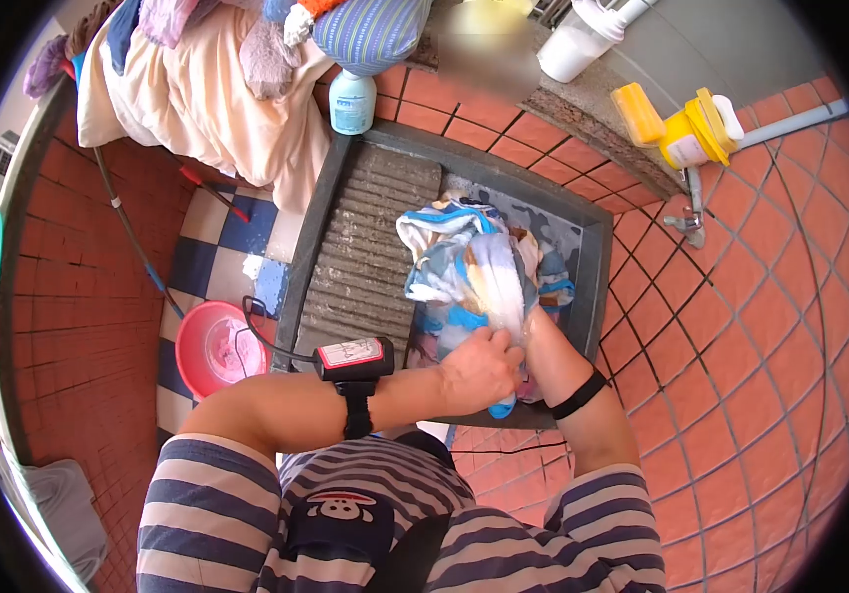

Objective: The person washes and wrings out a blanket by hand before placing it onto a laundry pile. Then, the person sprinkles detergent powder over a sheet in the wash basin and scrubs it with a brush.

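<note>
A wet bundle of blue, white and brown patterned cloth (484, 267) is bunched up over a dark stone wash sink (597, 287). My left hand (484, 371) is closed in a fist on the lower part of this cloth, and a bit of blue fabric sticks out below it. On the right, my right hand (535, 324) reaches in beneath the cloth; its fingers are hidden behind the folds. More wet fabric lies in the sink around both hands. The ridged washboard slab (370, 237) fills the sink's left side.
A pump bottle (352, 103) stands at the sink's back left corner. Cream bedding (197, 89) hangs at the upper left. A pink basin (212, 346) sits on the checkered floor. A yellow container (691, 138) and a tap (686, 219) are at the right wall.
</note>
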Demonstrator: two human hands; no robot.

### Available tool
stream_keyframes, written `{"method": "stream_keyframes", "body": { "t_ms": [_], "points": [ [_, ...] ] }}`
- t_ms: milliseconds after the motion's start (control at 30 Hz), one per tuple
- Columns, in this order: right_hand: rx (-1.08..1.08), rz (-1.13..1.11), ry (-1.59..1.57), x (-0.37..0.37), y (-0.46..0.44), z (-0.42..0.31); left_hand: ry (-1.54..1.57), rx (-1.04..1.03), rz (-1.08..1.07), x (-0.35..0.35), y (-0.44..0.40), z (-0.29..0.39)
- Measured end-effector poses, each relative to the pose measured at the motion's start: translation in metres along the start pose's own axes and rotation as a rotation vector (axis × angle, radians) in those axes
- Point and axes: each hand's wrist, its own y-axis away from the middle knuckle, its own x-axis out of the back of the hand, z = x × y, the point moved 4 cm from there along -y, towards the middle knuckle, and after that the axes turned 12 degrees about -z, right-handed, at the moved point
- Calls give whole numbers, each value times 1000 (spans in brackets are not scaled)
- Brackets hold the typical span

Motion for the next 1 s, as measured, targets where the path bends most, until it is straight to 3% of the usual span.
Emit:
{"method": "stream_keyframes", "body": {
  "t_ms": [67, 133, 233, 467, 600, 633, 700, 733, 800, 833, 867, 967, 1000],
  "points": [
    [145, -129, 19, -14, -12, 42, -155, -18, -89, -30, -10, 11],
    [94, -88, 293, -11, 5, -21, -176, 4, -191, -58, -19, 18],
    [70, 4, 427, -14, 17, -38, -422, -142, -426, -132, -32, 20],
    [-41, 317, 432, -20, 36, -28, -459, -161, -634, -123, 4, 16],
    [-91, 428, 410, -7, 49, -28, -5, -6, -130, -62, 60, -3],
    [-90, 431, 410, -5, 52, -40, -7, -8, -130, -47, 67, 1],
    [-13, 525, 457, 4, 60, -81, 197, 254, -17, -17, 77, -3],
    [33, 569, 482, 8, 62, -106, 190, 258, -7, -18, 75, 0],
    [127, 652, 526, 13, 70, -152, 772, 416, 591, -19, 83, -8],
    [110, 702, 755, 9, 83, -173, 812, 603, 571, -41, 87, -20],
    [119, 712, 738, 6, 87, -181, 809, 604, 584, -43, 84, -22],
    [143, 665, 385, -8, 88, -170, 1959, 906, 800, -76, 72, -28],
    [147, 637, 211, -12, 87, -163, 1958, 896, 820, -68, 71, -28]
  ]
}}
